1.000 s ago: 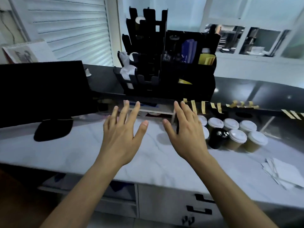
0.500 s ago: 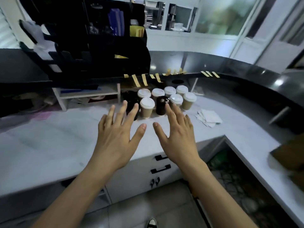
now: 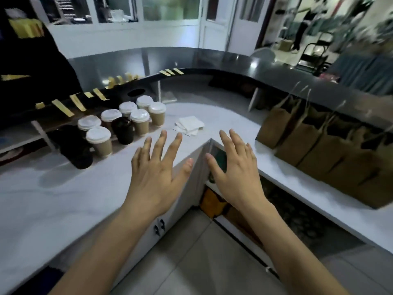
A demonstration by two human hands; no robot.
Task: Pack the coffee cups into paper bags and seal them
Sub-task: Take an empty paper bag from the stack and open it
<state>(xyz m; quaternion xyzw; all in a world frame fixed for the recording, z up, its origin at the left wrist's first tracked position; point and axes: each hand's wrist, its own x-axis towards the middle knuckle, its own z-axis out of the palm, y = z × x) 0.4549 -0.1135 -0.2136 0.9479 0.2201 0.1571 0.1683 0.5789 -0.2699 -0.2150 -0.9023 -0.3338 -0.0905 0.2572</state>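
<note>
Holding both palms out flat over the white marble-look counter (image 3: pixel 63 199), you grasp nothing yet: your left hand (image 3: pixel 156 173) at centre frame has its fingers spread and straight, and your right hand (image 3: pixel 236 169) just beside it is equally splayed, hovering over the counter's inner corner. The tan paper coffee cups with white lids (image 3: pixel 136 116) stand clustered in the left middle of the frame, mixed with a few dark tumblers (image 3: pixel 123 130), while the row of brown paper bags with twisted handles (image 3: pixel 314 143) stands upright along the right side, well apart from the cups. Yellow tape strips (image 3: pixel 78 102), likely meant for sealing, hang from the dark shelf edge above the cups. The cups crowd each other closely, so reaching in for one could knock a neighbour or a dark tumbler over and spill it. The bags look light and unsupported; lowering a cup in one-handed could fold a bag's mouth or tip it. A stack of white napkins (image 3: pixel 189 124) lies between the cups and bags, where a carried cup could drip on it.
</note>
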